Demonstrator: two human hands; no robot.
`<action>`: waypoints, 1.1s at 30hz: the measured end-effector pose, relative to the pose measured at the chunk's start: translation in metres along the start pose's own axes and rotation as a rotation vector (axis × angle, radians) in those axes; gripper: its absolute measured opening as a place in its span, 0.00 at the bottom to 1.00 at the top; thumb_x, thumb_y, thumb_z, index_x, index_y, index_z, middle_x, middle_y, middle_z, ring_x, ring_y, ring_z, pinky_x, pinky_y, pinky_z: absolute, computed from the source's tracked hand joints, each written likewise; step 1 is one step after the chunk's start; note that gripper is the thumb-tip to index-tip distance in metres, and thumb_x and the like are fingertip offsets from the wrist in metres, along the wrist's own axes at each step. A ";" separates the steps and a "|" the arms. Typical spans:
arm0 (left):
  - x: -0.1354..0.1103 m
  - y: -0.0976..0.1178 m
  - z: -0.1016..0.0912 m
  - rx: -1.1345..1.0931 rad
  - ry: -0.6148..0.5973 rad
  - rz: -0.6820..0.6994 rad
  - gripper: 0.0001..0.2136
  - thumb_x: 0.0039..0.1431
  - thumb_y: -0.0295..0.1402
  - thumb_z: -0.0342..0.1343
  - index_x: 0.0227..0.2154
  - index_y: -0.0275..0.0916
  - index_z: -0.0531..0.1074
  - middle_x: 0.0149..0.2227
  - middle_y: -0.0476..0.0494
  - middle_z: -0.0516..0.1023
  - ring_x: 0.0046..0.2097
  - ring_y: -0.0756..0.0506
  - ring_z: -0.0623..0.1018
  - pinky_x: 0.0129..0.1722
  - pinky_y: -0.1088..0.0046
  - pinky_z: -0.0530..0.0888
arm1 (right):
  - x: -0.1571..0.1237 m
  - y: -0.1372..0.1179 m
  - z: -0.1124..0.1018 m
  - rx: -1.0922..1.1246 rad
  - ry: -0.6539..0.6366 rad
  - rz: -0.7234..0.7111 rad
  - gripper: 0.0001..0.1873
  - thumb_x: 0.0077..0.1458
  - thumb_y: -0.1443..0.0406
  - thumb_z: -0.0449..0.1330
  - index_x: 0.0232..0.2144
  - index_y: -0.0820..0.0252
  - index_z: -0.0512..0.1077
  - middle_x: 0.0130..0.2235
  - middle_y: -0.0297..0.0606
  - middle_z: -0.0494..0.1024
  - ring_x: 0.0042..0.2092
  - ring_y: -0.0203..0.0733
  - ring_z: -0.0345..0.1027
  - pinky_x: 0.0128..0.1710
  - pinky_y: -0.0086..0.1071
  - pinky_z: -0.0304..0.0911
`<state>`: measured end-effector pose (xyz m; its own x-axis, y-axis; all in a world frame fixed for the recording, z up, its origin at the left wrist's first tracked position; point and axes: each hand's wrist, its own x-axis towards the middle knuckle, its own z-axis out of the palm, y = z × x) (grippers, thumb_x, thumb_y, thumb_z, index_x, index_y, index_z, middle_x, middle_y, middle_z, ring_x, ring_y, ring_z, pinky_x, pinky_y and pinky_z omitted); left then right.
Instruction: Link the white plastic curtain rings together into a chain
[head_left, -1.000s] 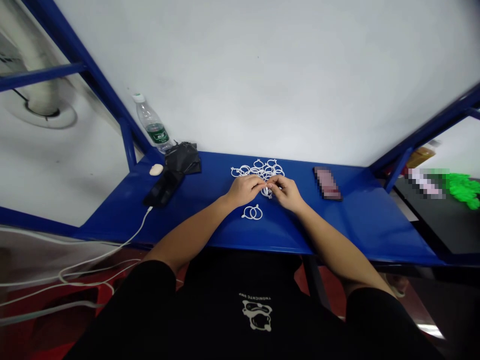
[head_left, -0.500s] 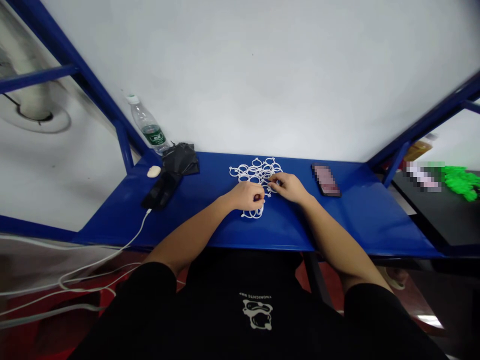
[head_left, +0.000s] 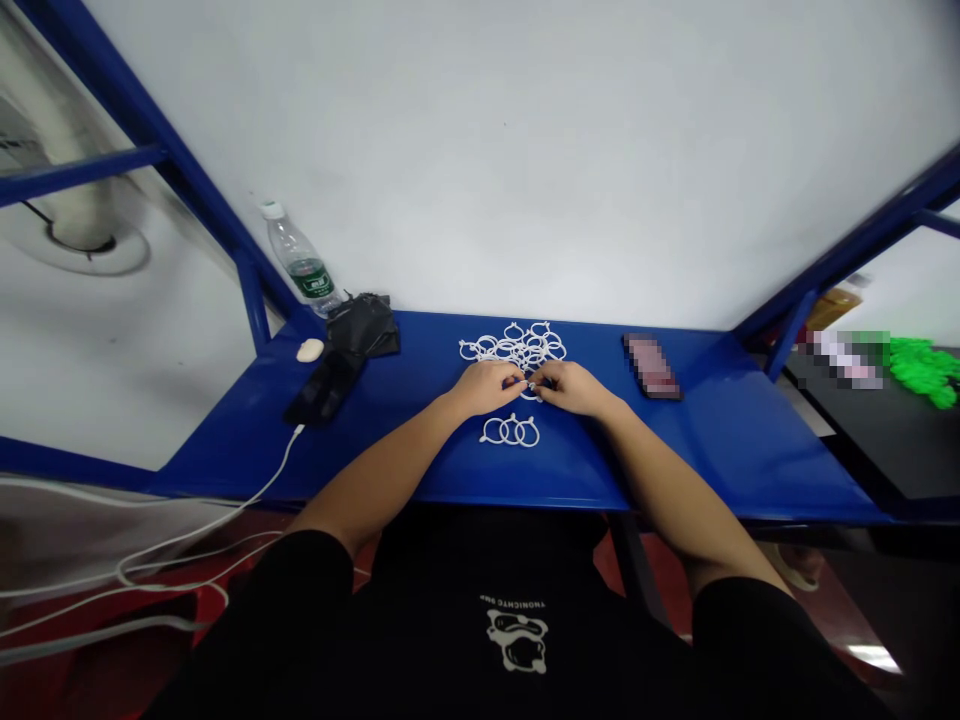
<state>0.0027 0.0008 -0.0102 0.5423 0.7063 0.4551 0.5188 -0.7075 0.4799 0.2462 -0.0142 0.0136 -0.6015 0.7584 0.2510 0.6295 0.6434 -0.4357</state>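
White rings with small eyelets, like curtain rings, lie in a loose pile (head_left: 506, 349) on the blue tabletop (head_left: 420, 470). At the pile's near edge, my left hand (head_left: 486, 386) and my right hand (head_left: 568, 387) almost meet, thumbs and fingertips pinched. Between them is one white curtain ring (head_left: 531, 397), its lower curve showing below the fingertips; the fingers partly hide it. Closer to me is a short row of three overlapping curtain rings (head_left: 510, 432); whether they are linked I cannot tell.
Left of the pile are a crumpled black bag (head_left: 364, 325), a black device (head_left: 324, 385) on a white cable (head_left: 279, 465), a whitish oval object (head_left: 309, 350) and a plastic bottle (head_left: 311, 280) against the wall. A phone (head_left: 652, 366) lies to the right. Blue frame bars (head_left: 795, 335) flank the tabletop.
My left hand has moved slightly up and away from the near row of rings, which now shows fully. My right hand has come down and left, so the fingertips meet around one ring.
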 end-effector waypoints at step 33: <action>-0.003 0.015 -0.019 -0.075 0.211 0.157 0.05 0.62 0.31 0.60 0.30 0.39 0.77 0.28 0.49 0.80 0.28 0.51 0.77 0.31 0.75 0.73 | -0.003 -0.035 0.005 0.279 0.319 0.017 0.14 0.68 0.53 0.62 0.39 0.55 0.81 0.32 0.37 0.84 0.30 0.39 0.74 0.32 0.32 0.67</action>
<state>-0.0038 -0.0110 0.0101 0.4584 0.5831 0.6707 0.3848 -0.8105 0.4416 0.2234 -0.0398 0.0235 -0.3820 0.7909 0.4781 0.4540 0.6112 -0.6483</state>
